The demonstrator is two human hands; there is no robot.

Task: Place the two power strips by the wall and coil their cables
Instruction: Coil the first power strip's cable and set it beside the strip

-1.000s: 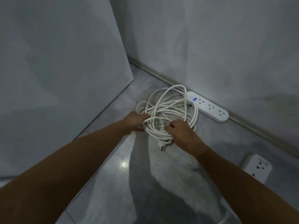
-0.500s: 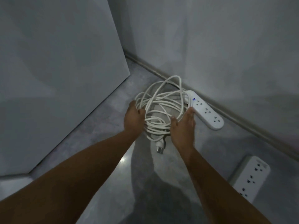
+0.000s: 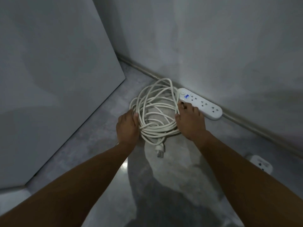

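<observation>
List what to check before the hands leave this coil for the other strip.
1. First power strip against the wall: ok.
2. Its cable coil beside it: ok, though the loops are loose.
3. Plug outside the coil, on the floor: ok.
4. Left hand and right hand flat against the coil's sides, gripping nothing: ok.
5. Second power strip at the wall: not ok, lies off it.
6. Its cable coiled: cannot tell, hidden.

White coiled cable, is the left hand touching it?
Touching. The head view shows the left hand pressed against the white coiled cable on its left side.
</observation>
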